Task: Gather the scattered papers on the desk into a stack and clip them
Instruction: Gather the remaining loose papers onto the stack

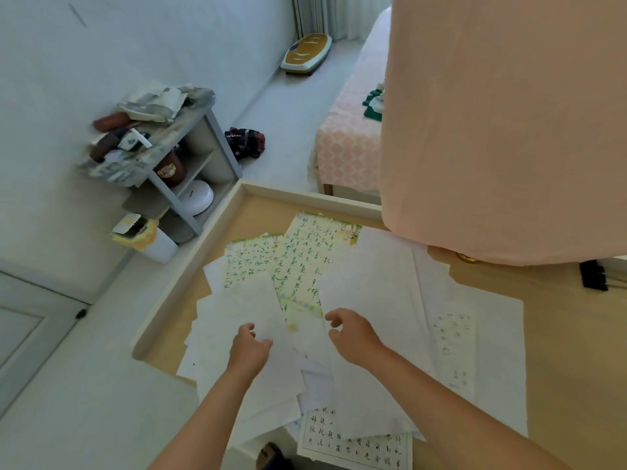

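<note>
the papers (373, 300) lie spread in a loose, overlapping heap across the middle of the desk (576, 368), some hanging over its near edge. most are plain white sheets. two green-patterned sheets (305, 259) with handwriting sit at the far side of the heap, partly under the white ones, and a gridded sheet (353, 446) with rows of characters pokes out at the near edge.

both hands are over the middle of the heap, close together but apart. the left hand (251, 347) is palm down on the white sheets with its fingers curled under. whether it pinches a sheet i cannot tell. the right hand (353, 334) is just above the papers with its fingers bent and spaced apart, nothing between them.

a black binder clip (592, 276) lies on the bare desk to the far right, well apart from the hands, just below a hanging pink cloth (502, 130). beyond the desk are a cluttered grey shelf (190, 154), a small bin (146, 239) and a bed (349, 137).
</note>
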`<state>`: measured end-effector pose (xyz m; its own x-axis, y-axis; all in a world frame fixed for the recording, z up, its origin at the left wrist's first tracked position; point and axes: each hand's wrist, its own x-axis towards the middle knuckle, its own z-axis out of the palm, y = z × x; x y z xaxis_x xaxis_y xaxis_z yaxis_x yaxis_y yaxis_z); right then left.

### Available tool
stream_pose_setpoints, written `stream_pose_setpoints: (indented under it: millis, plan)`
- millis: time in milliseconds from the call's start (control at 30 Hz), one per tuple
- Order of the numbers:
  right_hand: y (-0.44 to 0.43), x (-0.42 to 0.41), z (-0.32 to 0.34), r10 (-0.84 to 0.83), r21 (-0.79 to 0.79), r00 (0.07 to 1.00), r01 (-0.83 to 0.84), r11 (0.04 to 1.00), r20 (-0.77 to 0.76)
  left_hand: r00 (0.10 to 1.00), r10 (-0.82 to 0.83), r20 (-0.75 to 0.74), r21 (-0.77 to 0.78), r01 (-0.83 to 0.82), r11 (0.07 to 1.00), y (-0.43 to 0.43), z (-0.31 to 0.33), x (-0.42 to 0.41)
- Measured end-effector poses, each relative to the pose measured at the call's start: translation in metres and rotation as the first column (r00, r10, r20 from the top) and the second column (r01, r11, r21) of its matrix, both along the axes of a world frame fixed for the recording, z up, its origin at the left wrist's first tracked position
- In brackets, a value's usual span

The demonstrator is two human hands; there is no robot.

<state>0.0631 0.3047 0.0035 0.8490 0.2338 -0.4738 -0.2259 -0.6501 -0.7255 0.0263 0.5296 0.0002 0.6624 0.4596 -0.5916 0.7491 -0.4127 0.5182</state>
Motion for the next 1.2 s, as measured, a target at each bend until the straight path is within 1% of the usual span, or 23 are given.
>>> stream_pose_setpoints:
  millis: [67, 133, 167, 233, 300, 367, 467, 533, 600, 633, 667, 733, 800, 900, 967, 1033, 1067, 1133, 1200]
  plan:
    - [0.036, -0.008, -0.005, -0.013, 0.048, 0.994, 0.019, 0.999, -0.107, 0.998, 0.057, -0.035, 0.078, -0.055, 0.995, 0.033, -0.003, -0.009]
    - [0.069, -0.014, -0.012, -0.066, 0.064, 0.980, 0.079, 0.995, -0.186, 0.992, 0.098, -0.076, 0.188, -0.083, 0.979, 0.064, -0.006, -0.017]
    - [0.084, -0.016, -0.016, -0.106, 0.054, 0.972, 0.120, 0.991, -0.210, 0.990, 0.108, -0.092, 0.217, -0.086, 0.972, 0.079, -0.007, -0.021]
    - [0.114, -0.020, -0.022, -0.211, -0.015, 0.953, 0.213, 0.977, -0.219, 0.989, 0.096, -0.115, 0.217, -0.070, 0.974, 0.107, -0.014, -0.028]
    - [0.141, -0.024, -0.030, -0.323, -0.128, 0.931, 0.304, 0.944, -0.172, 0.990, 0.065, -0.123, 0.179, -0.043, 0.983, 0.125, -0.020, -0.034]
    - [0.164, -0.030, -0.034, -0.400, -0.219, 0.907, 0.367, 0.904, -0.131, 0.994, 0.044, -0.104, 0.141, -0.030, 0.990, 0.136, -0.022, -0.036]
    - [0.197, -0.038, -0.033, -0.430, -0.315, 0.895, 0.377, 0.871, -0.120, 0.997, 0.015, -0.074, 0.082, -0.009, 0.997, 0.154, -0.027, -0.039]
    - [0.215, -0.041, -0.030, -0.431, -0.392, 0.892, 0.352, 0.850, -0.134, 0.998, 0.042, -0.037, -0.022, -0.042, 0.999, 0.171, -0.034, -0.041]
    - [0.226, -0.043, -0.029, -0.434, -0.428, 0.884, 0.328, 0.842, -0.175, 0.994, 0.113, -0.012, -0.219, -0.113, 0.969, 0.184, -0.037, -0.041]
    - [0.231, -0.045, -0.028, -0.444, -0.398, 0.873, 0.340, 0.852, -0.204, 0.990, 0.137, -0.014, -0.308, -0.135, 0.942, 0.189, -0.037, -0.042]
    - [0.234, -0.046, -0.027, -0.452, -0.337, 0.861, 0.365, 0.868, -0.233, 0.989, 0.147, -0.013, -0.365, -0.142, 0.920, 0.192, -0.036, -0.042]
    - [0.238, -0.046, -0.023, -0.470, -0.207, 0.841, 0.427, 0.881, -0.266, 0.994, 0.108, 0.023, -0.368, -0.092, 0.925, 0.198, -0.035, -0.041]
    - [0.235, -0.043, -0.016, -0.506, -0.127, 0.824, 0.490, 0.862, -0.255, 0.994, 0.093, 0.050, -0.348, -0.070, 0.935, 0.203, -0.029, -0.037]
    - [0.220, -0.036, -0.002, -0.530, 0.004, 0.807, 0.550, 0.835, -0.262, 0.988, 0.122, 0.089, -0.426, -0.073, 0.902, 0.206, -0.015, -0.025]
    - [0.206, -0.032, 0.005, -0.531, 0.080, 0.791, 0.576, 0.813, -0.303, 0.989, 0.089, 0.119, -0.486, -0.020, 0.874, 0.201, -0.004, -0.014]
    - [0.189, -0.027, 0.010, -0.558, 0.092, 0.766, 0.611, 0.786, -0.318, 0.986, 0.028, 0.166, -0.526, 0.065, 0.848, 0.187, 0.007, -0.001]
    - [0.179, -0.025, 0.012, -0.581, 0.079, 0.756, 0.627, 0.775, -0.302, 0.981, -0.025, 0.190, -0.528, 0.124, 0.840, 0.179, 0.011, 0.006]
    - [0.154, -0.020, 0.018, -0.629, 0.057, 0.737, 0.659, 0.750, -0.249, 0.965, -0.120, 0.233, -0.541, 0.231, 0.808, 0.156, 0.018, 0.022]
    - [0.124, -0.016, 0.026, -0.682, 0.047, 0.708, 0.700, 0.713, -0.183, 0.950, -0.188, 0.248, -0.542, 0.297, 0.786, 0.129, 0.020, 0.040]
